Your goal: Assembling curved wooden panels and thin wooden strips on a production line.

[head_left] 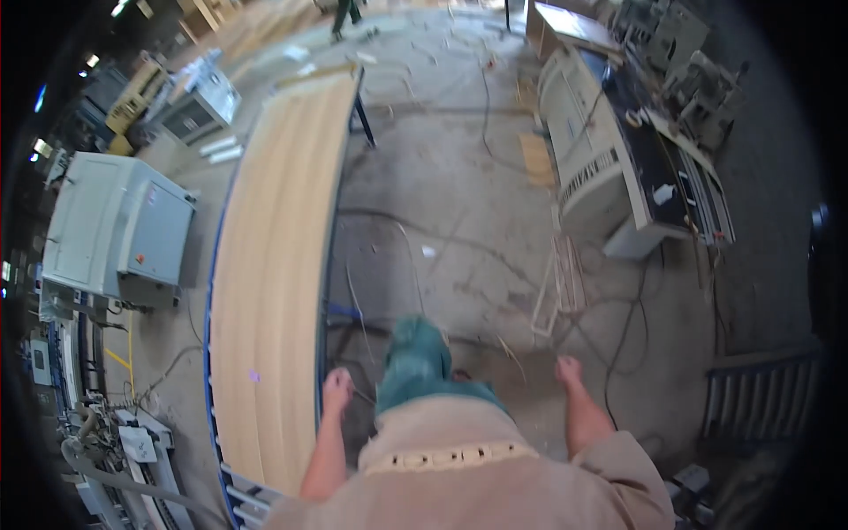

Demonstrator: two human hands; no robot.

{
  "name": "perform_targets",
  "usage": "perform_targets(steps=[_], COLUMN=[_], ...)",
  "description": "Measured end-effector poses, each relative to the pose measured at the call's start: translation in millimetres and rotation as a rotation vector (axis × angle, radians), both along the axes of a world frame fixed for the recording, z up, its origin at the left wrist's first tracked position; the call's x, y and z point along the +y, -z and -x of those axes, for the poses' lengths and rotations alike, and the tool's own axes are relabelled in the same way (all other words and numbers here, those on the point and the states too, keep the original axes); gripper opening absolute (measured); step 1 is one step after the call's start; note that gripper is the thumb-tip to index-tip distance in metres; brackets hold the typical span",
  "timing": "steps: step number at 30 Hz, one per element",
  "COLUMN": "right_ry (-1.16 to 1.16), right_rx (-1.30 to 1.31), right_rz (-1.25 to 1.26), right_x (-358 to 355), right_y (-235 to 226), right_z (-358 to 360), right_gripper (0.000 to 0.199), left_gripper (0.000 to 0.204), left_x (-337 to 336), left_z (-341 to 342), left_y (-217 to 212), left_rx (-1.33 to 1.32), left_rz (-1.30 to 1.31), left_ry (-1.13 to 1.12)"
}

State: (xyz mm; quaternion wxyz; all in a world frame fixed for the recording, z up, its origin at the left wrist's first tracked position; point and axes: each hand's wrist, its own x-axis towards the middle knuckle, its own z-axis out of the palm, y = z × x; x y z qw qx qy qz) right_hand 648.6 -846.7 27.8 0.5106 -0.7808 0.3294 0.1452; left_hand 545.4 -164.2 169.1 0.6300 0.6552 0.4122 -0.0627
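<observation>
The long pale wooden board (274, 265) stretches away just beside the left hand (336, 389), fingers loosely curled, holding nothing; the right hand (569, 369) hangs well apart.

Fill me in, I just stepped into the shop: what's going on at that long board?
A person stands on the concrete floor beside a long stack of pale wooden panels lying on a blue-framed stand. The left hand is down at the near right edge of the stack, at or just off it; contact cannot be told. The right hand hangs free over the floor, holding nothing. Grey machines stand to the left, and a white machine to the right.
</observation>
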Motion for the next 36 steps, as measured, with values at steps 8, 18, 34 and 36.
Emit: perform_targets(steps=[8, 18, 34, 36], right_ry=[-0.462, 0.023, -0.105, -0.368], right_rx=[-0.177, 0.350, 0.307, 0.256], right_rz=[-0.022, -0.176, -0.101, 0.093], right_x=[146.7, 215.9, 290.2, 273.3], right_y=[-17.3, -79.0, -8.6, -15.6], right_z=[-159.6, -401.4, -1027.6, -1150.3], right_gripper=[0.028, 0.021, 0.032, 0.039], left_gripper=[0.027, 0.019, 0.030, 0.037], left_x=[39.3, 152.9, 198.6, 193.8], left_z=[-174.7, -601.2, -1159.7, -1178.6], left_y=[85.7, 74.8, 68.7, 72.5], left_rx=[0.375, 0.294, 0.216, 0.343], left_rz=[-0.128, 0.071, -0.077, -0.180], left_ry=[0.711, 0.220, 0.353, 0.515])
